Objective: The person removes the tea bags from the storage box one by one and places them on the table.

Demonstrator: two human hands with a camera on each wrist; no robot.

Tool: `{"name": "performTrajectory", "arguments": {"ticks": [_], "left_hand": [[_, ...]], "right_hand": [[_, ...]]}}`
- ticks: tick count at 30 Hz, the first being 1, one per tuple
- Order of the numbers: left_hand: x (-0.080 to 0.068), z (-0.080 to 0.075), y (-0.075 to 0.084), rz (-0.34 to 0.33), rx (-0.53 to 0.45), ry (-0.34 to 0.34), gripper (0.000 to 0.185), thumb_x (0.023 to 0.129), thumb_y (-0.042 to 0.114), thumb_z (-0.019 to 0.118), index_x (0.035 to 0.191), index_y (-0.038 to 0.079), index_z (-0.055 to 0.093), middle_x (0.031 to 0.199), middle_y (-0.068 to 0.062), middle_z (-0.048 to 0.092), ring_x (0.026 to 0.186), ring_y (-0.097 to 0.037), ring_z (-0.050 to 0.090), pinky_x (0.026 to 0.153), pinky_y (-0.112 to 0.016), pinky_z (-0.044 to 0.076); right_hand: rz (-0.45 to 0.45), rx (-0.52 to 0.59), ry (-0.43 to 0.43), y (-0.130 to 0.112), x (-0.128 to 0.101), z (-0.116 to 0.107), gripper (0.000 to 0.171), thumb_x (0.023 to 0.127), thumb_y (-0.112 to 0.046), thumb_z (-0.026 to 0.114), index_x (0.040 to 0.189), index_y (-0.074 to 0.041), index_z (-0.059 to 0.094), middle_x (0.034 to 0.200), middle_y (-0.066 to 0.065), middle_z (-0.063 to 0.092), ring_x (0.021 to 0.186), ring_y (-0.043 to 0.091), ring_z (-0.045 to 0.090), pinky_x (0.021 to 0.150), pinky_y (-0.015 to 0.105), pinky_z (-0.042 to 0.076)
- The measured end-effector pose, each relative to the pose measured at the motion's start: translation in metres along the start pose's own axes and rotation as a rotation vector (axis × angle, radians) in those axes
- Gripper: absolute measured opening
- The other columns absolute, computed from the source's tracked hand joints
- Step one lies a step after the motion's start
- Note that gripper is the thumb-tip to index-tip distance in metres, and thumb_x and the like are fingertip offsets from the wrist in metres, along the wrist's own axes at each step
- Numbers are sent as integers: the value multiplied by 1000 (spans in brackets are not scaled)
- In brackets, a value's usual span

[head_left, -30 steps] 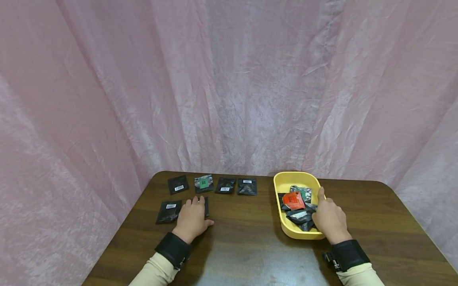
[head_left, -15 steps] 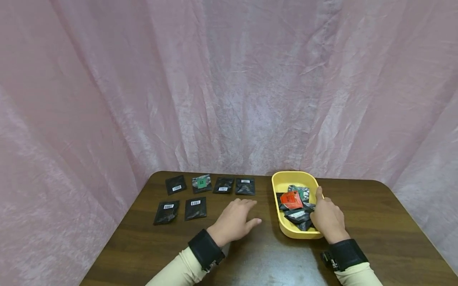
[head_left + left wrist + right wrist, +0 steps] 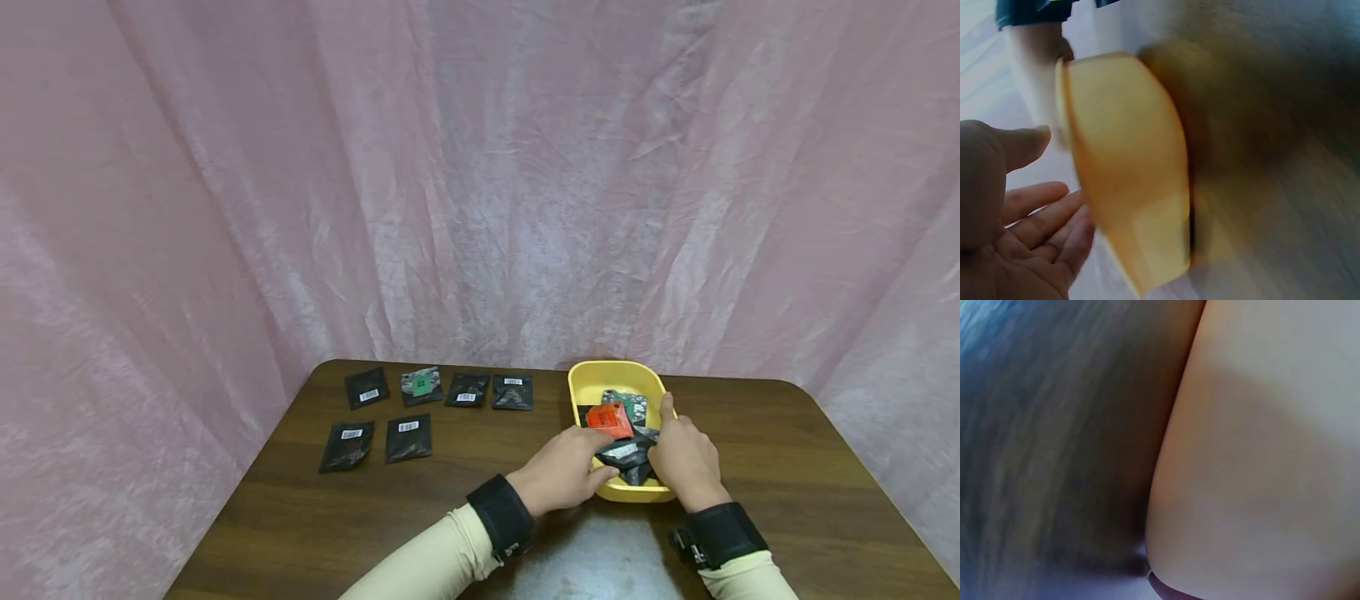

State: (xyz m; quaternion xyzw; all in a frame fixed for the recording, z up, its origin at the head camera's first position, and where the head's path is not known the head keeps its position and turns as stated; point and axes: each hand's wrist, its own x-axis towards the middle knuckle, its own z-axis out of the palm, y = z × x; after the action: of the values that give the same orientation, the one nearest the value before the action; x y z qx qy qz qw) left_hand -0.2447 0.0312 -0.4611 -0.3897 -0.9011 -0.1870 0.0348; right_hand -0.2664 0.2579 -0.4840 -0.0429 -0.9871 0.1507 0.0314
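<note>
A yellow plastic basket (image 3: pixel 617 372) stands on the right part of the table, with several small flat packets in it. An orange packet (image 3: pixel 609 419), a green-patterned packet (image 3: pixel 627 405) and a black packet (image 3: pixel 622 450) show on top. My right hand (image 3: pixel 686 462) grips the basket's right rim, thumb on the inside. My left hand (image 3: pixel 564 468) reaches over the left rim, fingertips just above the packets. In the left wrist view, its thumb and fingers lie apart beside the basket's blurred outer wall (image 3: pixel 1129 156), with no packet visible between them.
Left on the brown wooden table (image 3: pixel 480 442) lie packets in two rows. The back row includes a green-labelled packet (image 3: pixel 422 385) and a black packet (image 3: pixel 513 392). Nearer are two black packets, one at the left (image 3: pixel 347 446) and another beside it (image 3: pixel 408 438). A pink curtain (image 3: pixel 480 183) hangs behind.
My left hand has let go of a black packet in the front row and moved right, across the table to the basket. The right hand stays on the basket's rim.
</note>
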Motion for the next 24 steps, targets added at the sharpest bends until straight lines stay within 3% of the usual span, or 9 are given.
{"name": "performTrajectory", "arguments": {"ticks": [4,12,19,24], "left_hand": [[18,12,8,7,46,-22,38,104,32,71,135,10,71,131,1,76,123,-10,70,105,-21,54],[44,22,19,-90,110,-112,29,94,29,83,116,13,72,98,7,74,88,-4,66,81,-16,52],[56,21,22,-196,191,-184,22,86,23,85,103,19,72,97,8,74,81,-6,63,73,-20,54],[61,24,23,-226,279,-204,8,87,23,81,91,24,75,91,9,74,75,-7,63,65,-25,53]], "right_hand": [[-1,7,-2,3,1,0,92,89,-10,69,165,10,20,109,37,65,76,43,68,64,57,56],[3,14,-14,3,2,1,93,89,-10,69,165,9,20,106,35,65,75,41,67,64,56,55],[-2,11,0,2,2,2,91,88,-9,68,164,10,22,103,34,65,75,43,67,65,58,56],[5,14,-5,2,1,1,92,88,-9,68,165,8,22,106,35,65,77,44,68,66,58,55]]}}
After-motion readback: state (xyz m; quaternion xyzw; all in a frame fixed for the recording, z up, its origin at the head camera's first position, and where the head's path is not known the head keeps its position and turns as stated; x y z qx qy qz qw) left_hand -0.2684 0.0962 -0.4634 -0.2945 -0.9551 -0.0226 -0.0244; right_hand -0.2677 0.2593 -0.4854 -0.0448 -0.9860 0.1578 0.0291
